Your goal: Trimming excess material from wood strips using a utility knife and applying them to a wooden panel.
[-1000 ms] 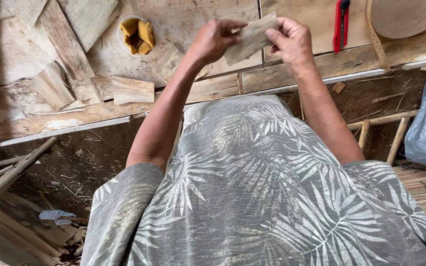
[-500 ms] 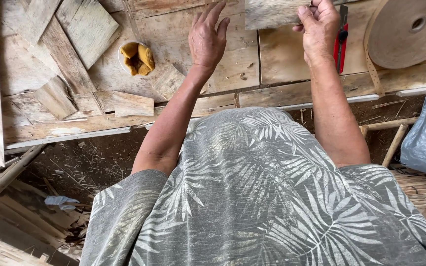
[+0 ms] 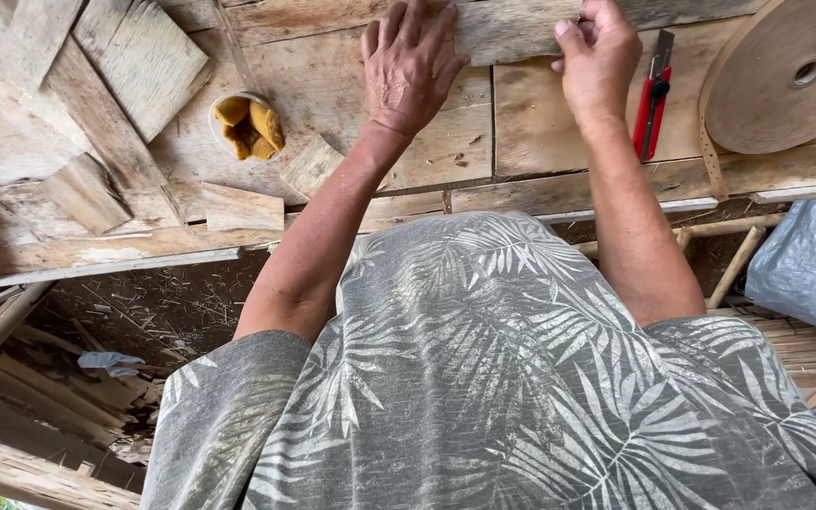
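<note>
- Nearest: the person's leaf-print grey shirt [image 3: 484, 378] fills the lower view; both bare forearms reach away over the near edge of the plank tabletop [image 3: 446, 142].
- Left of the arms, near edge: loose offcuts of thin wood [image 3: 238, 206] lie flat, some overlapping. A small round dish [image 3: 238, 118] with yellow-brown lumps sits just beyond them.
- Left hand [image 3: 410, 61]: lies flat, fingers spread wide, palm down, pressing on the near edge of a thin wooden strip [image 3: 512, 24] at the far side of the tabletop.
- Right hand [image 3: 599, 55]: curled, thumb and fingers pinched on the same strip further right, gripping its edge.
- The strip lies flat along the far side and runs out of view at the top, so its full length cannot be told.
- Handling judgement: looks light, dry, stiff along the grain but thin enough to split or splinter. Rough face, not slippery. Best held by the long edges, with a flat palm to steady it.
- Right of the right hand: a red utility knife [image 3: 652, 99] lies apart from it, untouched.
- Far right: a large roll of tan tape-like band [image 3: 786, 76], loose end hanging down.
</note>
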